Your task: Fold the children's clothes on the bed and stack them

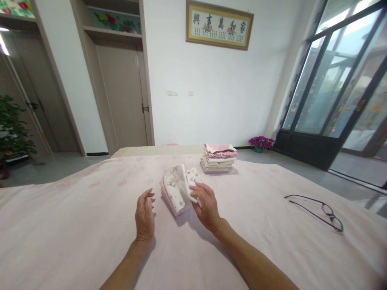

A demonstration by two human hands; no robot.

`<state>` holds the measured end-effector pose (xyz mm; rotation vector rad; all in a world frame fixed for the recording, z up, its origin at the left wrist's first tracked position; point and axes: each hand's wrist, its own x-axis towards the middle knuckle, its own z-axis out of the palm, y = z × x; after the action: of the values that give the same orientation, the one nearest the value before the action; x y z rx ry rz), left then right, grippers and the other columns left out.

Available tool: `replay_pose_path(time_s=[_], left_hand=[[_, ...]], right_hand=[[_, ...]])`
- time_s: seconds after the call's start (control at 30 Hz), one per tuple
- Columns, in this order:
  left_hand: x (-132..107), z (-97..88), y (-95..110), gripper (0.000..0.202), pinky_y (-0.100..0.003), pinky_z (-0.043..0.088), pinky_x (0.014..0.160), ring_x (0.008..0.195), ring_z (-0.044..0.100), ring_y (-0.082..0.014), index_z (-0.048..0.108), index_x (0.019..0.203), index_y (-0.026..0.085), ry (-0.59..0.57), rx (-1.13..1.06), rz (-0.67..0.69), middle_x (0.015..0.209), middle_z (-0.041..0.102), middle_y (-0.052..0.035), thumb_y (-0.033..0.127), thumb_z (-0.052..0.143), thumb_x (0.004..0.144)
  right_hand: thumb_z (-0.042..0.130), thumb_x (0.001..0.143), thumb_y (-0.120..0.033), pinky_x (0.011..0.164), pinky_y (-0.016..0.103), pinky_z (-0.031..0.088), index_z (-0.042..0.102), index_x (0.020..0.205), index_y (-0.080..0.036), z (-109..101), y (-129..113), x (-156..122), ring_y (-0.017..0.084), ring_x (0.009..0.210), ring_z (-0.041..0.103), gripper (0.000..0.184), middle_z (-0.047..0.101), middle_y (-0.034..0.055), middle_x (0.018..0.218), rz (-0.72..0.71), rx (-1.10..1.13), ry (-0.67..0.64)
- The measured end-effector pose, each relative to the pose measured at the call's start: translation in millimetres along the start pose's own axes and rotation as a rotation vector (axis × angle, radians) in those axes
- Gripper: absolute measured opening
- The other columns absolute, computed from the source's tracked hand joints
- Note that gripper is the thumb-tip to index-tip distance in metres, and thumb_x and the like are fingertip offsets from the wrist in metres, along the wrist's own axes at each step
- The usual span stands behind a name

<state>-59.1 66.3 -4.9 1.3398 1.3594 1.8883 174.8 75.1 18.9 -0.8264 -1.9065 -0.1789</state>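
My right hand (206, 204) pinches the edge of a white printed cloth (175, 187), part of which is lifted and folded over. That cloth lies on top of a small stack of folded cloths (168, 200) with pink and pale edges. To the left of the stack, my left hand (145, 215) is held with curved fingers apart from the thumb and nothing in it. Behind and to the right stands a taller stack of folded cloths (218, 163), with a pink lettered piece (220, 150) on top.
A pale pink sheet (90, 225) covers the broad surface under the stacks. Dark-framed eyeglasses (326, 213) lie unfolded on the right. Beyond the far edge are a white wall, doors and a pot of purple flowers (261, 142).
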Motion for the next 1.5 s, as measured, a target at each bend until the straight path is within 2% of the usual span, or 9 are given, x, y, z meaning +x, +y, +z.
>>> replay_pose_path(time_s=[0.1, 0.2, 0.4, 0.6, 0.77, 0.83, 0.97, 1.23, 1.5], left_hand=[[17, -6.7, 6, 0.046, -0.024, 0.047, 0.069, 0.088, 0.06, -0.0152, 0.059, 0.122, 0.02, 0.13, -0.116, -0.044, 0.107, 0.063, -0.0055, 0.05, 0.04, 0.093], [40, -20.2, 12, 0.051, -0.023, 0.046, 0.066, 0.084, 0.062, -0.0144, 0.062, 0.119, 0.019, 0.131, -0.232, -0.238, 0.106, 0.065, -0.0057, 0.055, 0.041, 0.089], [52, -33.7, 23, 0.057, -0.027, 0.049, 0.07, 0.089, 0.067, -0.0181, 0.063, 0.12, 0.019, -0.323, -0.127, -0.568, 0.119, 0.067, -0.0109, 0.06, 0.058, 0.08], [33, -11.5, 14, 0.058, -0.026, 0.045, 0.061, 0.073, 0.062, -0.0178, 0.064, 0.114, 0.014, -0.446, 0.187, -0.332, 0.101, 0.071, -0.0106, 0.057, 0.062, 0.075], [29, -5.9, 28, 0.039, -0.028, 0.047, 0.065, 0.071, 0.063, -0.0188, 0.066, 0.097, 0.016, -0.522, 0.329, -0.161, 0.09, 0.072, -0.0057, 0.05, 0.059, 0.078], [26, -5.6, 43, 0.035, -0.026, 0.046, 0.062, 0.069, 0.063, -0.018, 0.067, 0.097, 0.017, -0.602, 0.345, -0.133, 0.088, 0.072, -0.0039, 0.047, 0.057, 0.081], [17, -0.8, 68, 0.022, -0.023, 0.044, 0.06, 0.064, 0.061, -0.0151, 0.068, 0.094, 0.018, -0.693, 0.403, 0.008, 0.081, 0.07, -0.0009, 0.032, 0.056, 0.081], [6, 5.0, 72, 0.044, -0.025, 0.048, 0.069, 0.069, 0.061, -0.0131, 0.06, 0.112, 0.021, -0.517, 0.543, 0.287, 0.103, 0.065, -0.0044, 0.008, 0.047, 0.071], [35, -21.1, 84, 0.053, -0.026, 0.047, 0.065, 0.058, 0.056, -0.0123, 0.065, 0.117, 0.024, -0.441, 0.53, 0.153, 0.094, 0.068, -0.0005, 0.014, 0.054, 0.066]], right_hand=[[0.05, 0.088, -0.017, 0.098, 0.037, 0.046, 0.055, 0.111, -0.025, -2, -24, -3, 0.02, 0.116, 0.06, 0.024, 0.067, 0.0089, 0.12, -0.181, 0.231, -0.199], [0.049, 0.093, -0.026, 0.097, 0.038, 0.046, 0.055, 0.115, -0.024, -2, -35, -6, 0.021, 0.111, 0.062, 0.023, 0.069, 0.0094, 0.116, -0.19, 0.34, -0.283], [0.042, 0.099, -0.026, 0.086, 0.033, 0.049, 0.062, 0.11, -0.023, 12, -26, -12, 0.018, 0.094, 0.062, 0.023, 0.068, 0.0077, 0.1, 0.09, 0.395, -0.121], [0.056, 0.092, -0.031, 0.069, 0.027, 0.048, 0.061, 0.123, -0.02, 24, -20, -16, 0.013, 0.069, 0.057, 0.033, 0.067, 0.002, 0.086, 0.431, 0.416, -0.185], [0.065, 0.086, -0.034, 0.068, 0.025, 0.044, 0.07, 0.104, -0.024, 18, -28, -15, 0.013, 0.068, 0.058, 0.021, 0.068, -0.0015, 0.08, 0.43, 0.274, -0.325], [0.063, 0.088, -0.035, 0.069, 0.025, 0.044, 0.07, 0.096, -0.024, 15, -32, -11, 0.013, 0.07, 0.059, 0.016, 0.068, -0.0005, 0.083, 0.424, 0.227, -0.296], [0.061, 0.088, -0.034, 0.069, 0.023, 0.045, 0.066, 0.113, -0.023, 8, -38, -1, 0.012, 0.067, 0.059, 0.028, 0.069, 0.0005, 0.092, 0.461, 0.209, -0.172], [0.05, 0.088, -0.023, 0.067, 0.023, 0.042, 0.07, 0.082, -0.022, 1, -35, 6, 0.013, 0.065, 0.061, 0.021, 0.068, -0.0005, 0.071, 0.401, 0.099, -0.187], [0.049, 0.088, -0.028, 0.061, 0.026, 0.042, 0.063, 0.083, -0.022, 7, -37, 4, 0.014, 0.06, 0.053, 0.016, 0.062, -0.0006, 0.071, 0.47, 0.344, -0.093]])
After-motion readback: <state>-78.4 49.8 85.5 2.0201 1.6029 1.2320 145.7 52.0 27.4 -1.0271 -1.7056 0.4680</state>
